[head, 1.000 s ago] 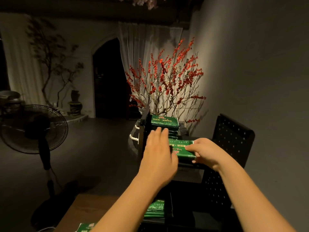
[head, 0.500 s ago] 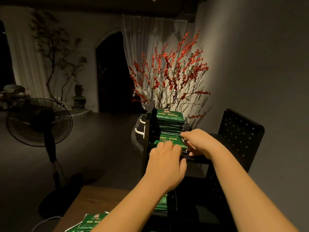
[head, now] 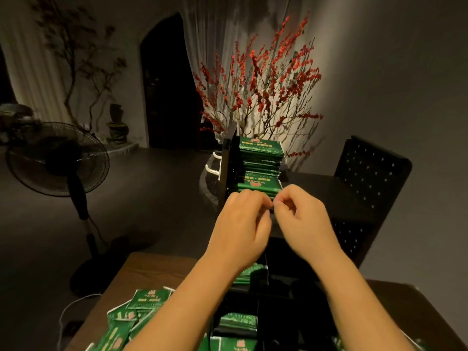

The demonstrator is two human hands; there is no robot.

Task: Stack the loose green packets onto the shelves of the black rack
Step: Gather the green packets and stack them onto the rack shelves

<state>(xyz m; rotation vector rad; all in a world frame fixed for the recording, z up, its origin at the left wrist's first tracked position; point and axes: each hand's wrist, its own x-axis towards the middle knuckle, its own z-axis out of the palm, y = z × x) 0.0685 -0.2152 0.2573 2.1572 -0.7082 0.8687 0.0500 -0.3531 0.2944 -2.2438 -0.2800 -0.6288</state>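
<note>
both hands up at the near edge of the upper shelf of the black rack [head: 228, 168], knuckles toward the camera, fingers curled in. left hand [head: 240, 225] and right hand [head: 304, 221] almost touching at the fingertips, right at the near edge of the upper stack of green packets [head: 260, 183]; cannot tell whether either hand pinches a packet edge or merely nudges it, since the fingertips hide the contact. further packets piled on the top level [head: 260, 150], a thinner pile on a lower shelf [head: 249, 273], more at the bottom shelf [head: 238, 321]. loose green packets [head: 141, 307] heaped on the wooden table [head: 152, 267], near left, well apart from the hands. risks from here, as a judgement only: glossy packets, likely slippery, so a push off centre probably fans the stack sideways or slides the upper ones off the far or right edge, where no wall is visible. a jerky withdrawal may drag the top packet back toward the near edge. forearms hang close over the lower shelves, so a dropped elbow may knock those piles. dim light hides the shelf edges, so misjudged alignment seems likely. tall red-berried branches [head: 260, 79] just beyond the rack, a standing fan [head: 55, 158] far left, a dark perforated chair [head: 369, 171] at right.
</note>
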